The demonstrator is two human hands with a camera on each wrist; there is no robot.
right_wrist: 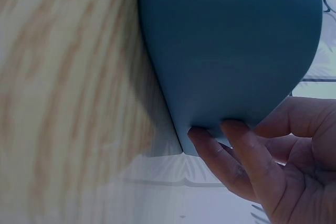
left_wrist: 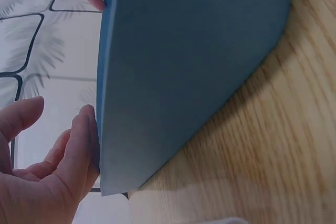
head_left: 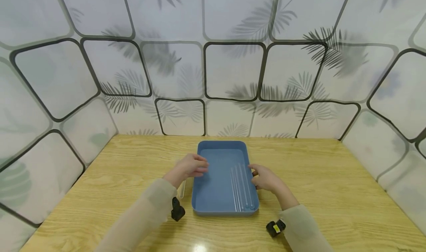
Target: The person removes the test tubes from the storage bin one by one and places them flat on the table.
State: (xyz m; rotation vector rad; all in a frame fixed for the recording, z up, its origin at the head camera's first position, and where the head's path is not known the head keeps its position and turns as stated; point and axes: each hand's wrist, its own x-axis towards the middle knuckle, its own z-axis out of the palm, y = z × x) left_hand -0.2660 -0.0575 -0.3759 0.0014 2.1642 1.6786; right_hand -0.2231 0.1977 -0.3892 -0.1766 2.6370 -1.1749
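Note:
A blue rectangular tray (head_left: 217,185) lies on the wooden table. Several clear tubes (head_left: 243,187) with rounded ends rest side by side along its right half. My left hand (head_left: 191,165) is over the tray's left rim, fingers extended inward and holding nothing; in the left wrist view its thumb stands apart from the fingers (left_wrist: 79,150). At the right wall, my right hand (head_left: 266,178) grips the tray, fingertips (right_wrist: 233,129) against the outer side and one finger over the rim. Another clear tube (head_left: 182,190) lies on the table left of the tray, partly hidden by the left wrist.
The light wooden table (head_left: 332,192) reaches back to a wall covering (head_left: 229,70) with dark outlined squares and leaf prints, which also encloses both sides. A black wrist camera (head_left: 178,209) sits by the left sleeve, and another (head_left: 275,228) by the right sleeve.

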